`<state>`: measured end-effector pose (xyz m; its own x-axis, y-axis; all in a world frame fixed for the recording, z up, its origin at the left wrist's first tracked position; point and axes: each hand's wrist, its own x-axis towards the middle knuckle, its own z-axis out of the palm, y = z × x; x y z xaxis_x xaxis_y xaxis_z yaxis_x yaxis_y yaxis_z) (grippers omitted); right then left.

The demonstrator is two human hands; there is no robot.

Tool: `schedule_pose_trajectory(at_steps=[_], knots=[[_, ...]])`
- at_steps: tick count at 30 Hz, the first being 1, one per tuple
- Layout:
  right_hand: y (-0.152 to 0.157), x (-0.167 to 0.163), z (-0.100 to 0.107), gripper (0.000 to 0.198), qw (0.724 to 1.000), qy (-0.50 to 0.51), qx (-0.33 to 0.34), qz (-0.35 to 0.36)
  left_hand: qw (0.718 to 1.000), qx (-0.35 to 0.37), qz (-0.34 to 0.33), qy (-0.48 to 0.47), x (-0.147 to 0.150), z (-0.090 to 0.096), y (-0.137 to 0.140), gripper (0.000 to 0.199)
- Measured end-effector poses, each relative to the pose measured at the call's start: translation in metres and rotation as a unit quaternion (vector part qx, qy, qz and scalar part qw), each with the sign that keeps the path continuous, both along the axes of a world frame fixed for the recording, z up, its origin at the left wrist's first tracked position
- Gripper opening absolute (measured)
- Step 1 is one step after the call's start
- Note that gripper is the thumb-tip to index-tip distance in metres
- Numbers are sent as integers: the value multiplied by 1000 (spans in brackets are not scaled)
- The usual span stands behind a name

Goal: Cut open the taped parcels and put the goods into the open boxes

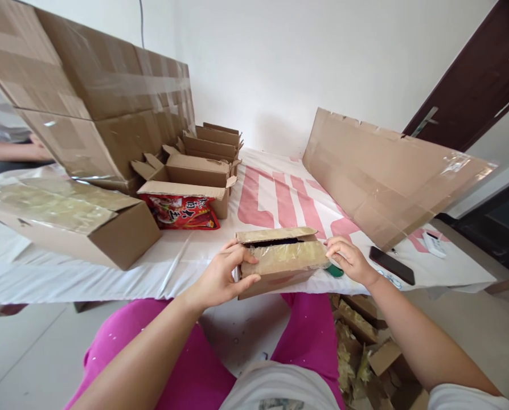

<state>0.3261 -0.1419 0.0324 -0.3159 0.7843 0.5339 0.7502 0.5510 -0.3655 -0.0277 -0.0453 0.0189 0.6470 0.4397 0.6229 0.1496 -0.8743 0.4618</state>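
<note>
A small cardboard box [280,279] sits at the table's front edge, its taped top flaps parted by a dark gap. My left hand [226,273] grips its left end, thumb on the front side and fingers over the top. At the right end, my right hand [348,259] is closed in a pinch at the corner, where clear yellowish tape [299,256] runs along the flap. A green object [335,270], partly hidden, lies just below the right fingers.
Left stand a taped carton [53,210], open boxes [198,175], a red food packet [181,212] and stacked large cartons [122,91]. Right are a phone [391,265], a white small box [434,244] and a cardboard panel [378,176]. Torn cardboard [365,341] lies below. Another person's arm [15,151] shows far left.
</note>
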Motion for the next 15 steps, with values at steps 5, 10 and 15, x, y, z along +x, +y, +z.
schedule_pose_trajectory(at_steps=[5, 10, 15], knots=[[-4, 35, -10, 18, 994, 37, -4, -106, 1000, -23, 19, -6, -8, 1, 4, 17], [-44, 104, -16, 22, 956, 98, 56, -270, 997, -55, 46, -21, -20, -2, 10, 19], [-92, 118, -43, 29, 916, 192, -138, -325, 999, -32, 12, -10, -8, -2, 6, 17]])
